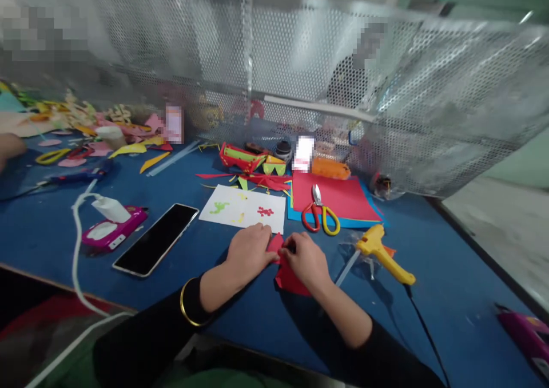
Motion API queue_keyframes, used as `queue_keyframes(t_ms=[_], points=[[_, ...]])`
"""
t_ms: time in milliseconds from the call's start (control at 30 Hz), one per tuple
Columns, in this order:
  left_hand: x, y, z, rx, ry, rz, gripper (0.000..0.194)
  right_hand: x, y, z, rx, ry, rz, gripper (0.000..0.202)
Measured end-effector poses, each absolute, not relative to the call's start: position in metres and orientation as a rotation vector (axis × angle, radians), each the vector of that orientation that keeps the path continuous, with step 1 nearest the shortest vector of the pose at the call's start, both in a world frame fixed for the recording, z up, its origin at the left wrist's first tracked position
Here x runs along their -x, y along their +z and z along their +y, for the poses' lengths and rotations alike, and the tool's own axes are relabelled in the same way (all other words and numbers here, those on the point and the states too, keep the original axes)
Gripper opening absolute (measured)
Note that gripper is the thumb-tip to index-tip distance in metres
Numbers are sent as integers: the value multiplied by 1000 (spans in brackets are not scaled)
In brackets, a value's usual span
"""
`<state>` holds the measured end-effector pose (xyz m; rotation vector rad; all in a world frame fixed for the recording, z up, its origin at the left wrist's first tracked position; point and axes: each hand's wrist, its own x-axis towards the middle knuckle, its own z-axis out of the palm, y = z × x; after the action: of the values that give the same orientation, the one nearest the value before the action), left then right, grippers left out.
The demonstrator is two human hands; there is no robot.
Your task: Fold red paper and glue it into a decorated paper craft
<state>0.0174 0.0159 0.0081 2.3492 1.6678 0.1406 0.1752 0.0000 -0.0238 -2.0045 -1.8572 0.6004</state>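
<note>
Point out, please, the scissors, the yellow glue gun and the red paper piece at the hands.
Scissors (317, 200), head view: blades near the pivot.
Yellow glue gun (384, 255), head view: middle of body.
Red paper piece (292, 281), head view: lower part.

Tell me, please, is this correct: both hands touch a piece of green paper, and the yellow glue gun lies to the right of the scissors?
Not quite: the paper that the left hand and the right hand touch is red, not green, as the head view shows. The yellow glue gun does lie to the right of the scissors.
</note>
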Motion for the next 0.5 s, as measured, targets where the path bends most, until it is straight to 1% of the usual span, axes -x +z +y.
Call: queue_keyframes(t_ms=[133, 233, 267, 400, 433, 500], points=[[-11, -2, 19, -2215, 267, 1642, 24, -173, -29, -2, 1931, 594, -1825, 6], [-9, -9, 21, -2147, 341, 1618, 17, -172, -35, -1, 1889, 580, -1743, 18], [-9, -11, 21, -2119, 373, 1606, 14, -172, -37, 1, 1871, 584, -1714, 18], [-11, -13, 21, -2063, 480, 1566, 14, -176, -43, 7, 1738, 640, -1605, 5], [-10, -12, 20, -2049, 505, 1557, 14, -178, -43, 8, 1685, 661, -1576, 6], [-9, -6, 21, -2006, 580, 1535, 15, -183, -40, 10, 1558, 706, -1508, 14]])
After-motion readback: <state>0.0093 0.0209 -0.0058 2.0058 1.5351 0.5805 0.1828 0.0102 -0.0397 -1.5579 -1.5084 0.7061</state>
